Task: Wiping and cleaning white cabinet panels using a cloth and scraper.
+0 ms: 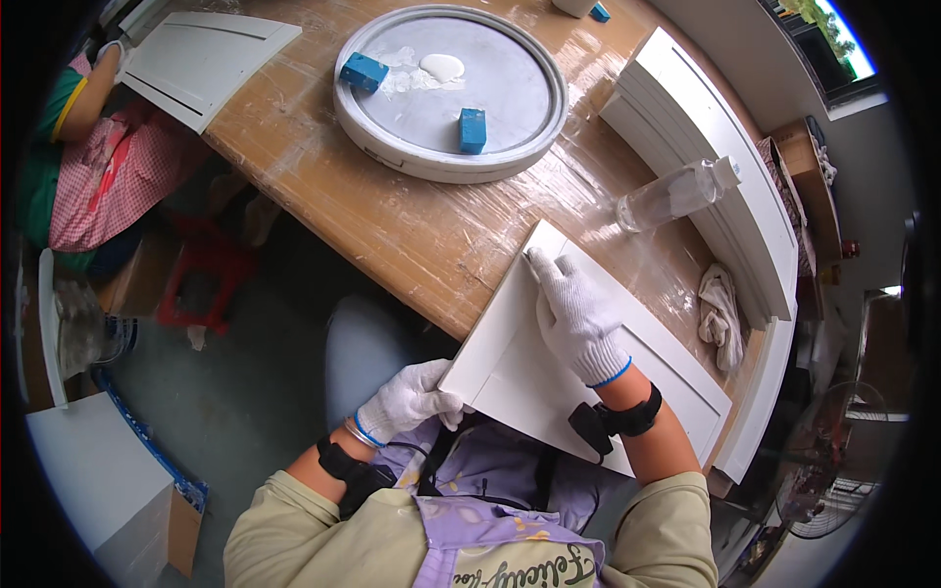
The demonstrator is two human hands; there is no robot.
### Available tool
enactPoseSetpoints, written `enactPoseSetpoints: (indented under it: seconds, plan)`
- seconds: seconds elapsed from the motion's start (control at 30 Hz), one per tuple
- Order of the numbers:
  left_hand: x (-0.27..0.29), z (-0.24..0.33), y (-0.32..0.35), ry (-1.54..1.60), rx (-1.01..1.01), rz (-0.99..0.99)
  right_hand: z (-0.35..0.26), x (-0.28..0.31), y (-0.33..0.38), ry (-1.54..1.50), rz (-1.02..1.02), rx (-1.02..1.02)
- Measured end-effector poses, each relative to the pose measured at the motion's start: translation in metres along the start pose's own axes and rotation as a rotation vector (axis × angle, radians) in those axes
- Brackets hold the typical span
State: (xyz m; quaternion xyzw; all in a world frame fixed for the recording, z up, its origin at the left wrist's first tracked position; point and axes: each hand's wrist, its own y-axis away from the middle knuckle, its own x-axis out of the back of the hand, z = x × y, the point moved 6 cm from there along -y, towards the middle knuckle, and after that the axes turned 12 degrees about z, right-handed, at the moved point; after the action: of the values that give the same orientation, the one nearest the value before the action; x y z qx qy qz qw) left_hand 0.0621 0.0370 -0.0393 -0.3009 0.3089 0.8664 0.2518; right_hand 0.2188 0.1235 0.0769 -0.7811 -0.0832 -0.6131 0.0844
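A white framed panel (515, 377), like a cabinet door, lies tilted between my lap and the table edge. My left hand (404, 400), in a white knit glove, is closed on the panel's near left corner, thumb on top. My right hand (578, 316), gloved alike, rests over the panel's upper frame. Its fingers are pressed together at a small dark thing by the far edge, mostly hidden by the fingertips.
A round grey lid (412, 122) on the wooden table (392, 230) bears white paste (441, 68) and two blue blocks (472, 131). A clear bottle (676, 196), a white rag (720, 318) and stacked white panels (706, 127) are at right. A co-worker's gloved hand (111, 56) touches another panel (211, 59).
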Motion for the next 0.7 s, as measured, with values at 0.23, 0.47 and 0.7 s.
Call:
enactPoseSetpoints:
  seconds: [0.23,0.47,0.7]
  plan:
    - [0.007,-0.003,0.000,-0.075,-0.019,-0.007,-0.049,-0.010,0.032,0.037,-0.190,0.214]
    - [0.011,-0.007,-0.002,-0.099,-0.030,0.010,-0.057,-0.017,0.041,0.044,-0.330,0.280]
    - [0.008,-0.004,-0.001,-0.097,-0.005,0.062,-0.041,-0.014,0.036,0.024,-0.144,0.145]
